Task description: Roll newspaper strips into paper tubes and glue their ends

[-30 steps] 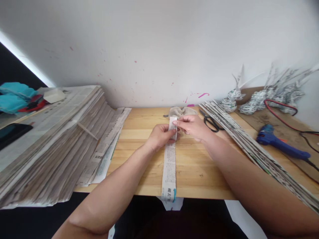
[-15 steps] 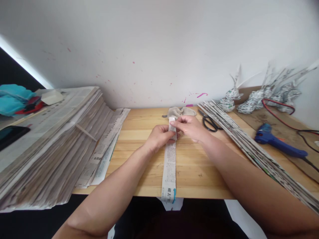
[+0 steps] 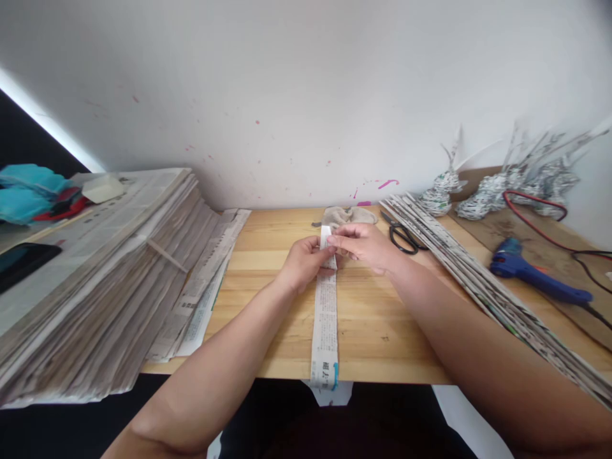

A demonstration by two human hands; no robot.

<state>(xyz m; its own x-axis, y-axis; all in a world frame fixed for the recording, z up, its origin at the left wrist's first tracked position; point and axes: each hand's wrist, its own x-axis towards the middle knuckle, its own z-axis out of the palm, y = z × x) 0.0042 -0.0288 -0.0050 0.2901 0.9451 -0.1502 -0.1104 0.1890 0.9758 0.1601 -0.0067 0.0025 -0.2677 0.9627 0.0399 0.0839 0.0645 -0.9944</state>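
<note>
A long newspaper strip (image 3: 325, 319) runs from the table's front edge up to my hands, its near end hanging slightly over the edge. My left hand (image 3: 305, 260) pinches the strip near its far end, thumb on top and fingers behind. From the other side, my right hand (image 3: 359, 245) grips the same end between thumb and fingers, close to the left thumb. The white tip of the strip stands up above both thumbs. Some fingertips are hidden behind the paper.
A tall newspaper stack (image 3: 109, 274) stands left, with a phone (image 3: 26, 262) on it. Rolled paper sticks (image 3: 459, 274) lie diagonally at right, beside black scissors (image 3: 402, 237) and a blue glue gun (image 3: 540, 274). A grey cloth (image 3: 351, 215) lies behind my hands; woven paper figures (image 3: 482, 194) stand behind.
The strip's far end and both thumbs have shifted slightly left. Both hands keep their grip, and the camera view has moved a little.
</note>
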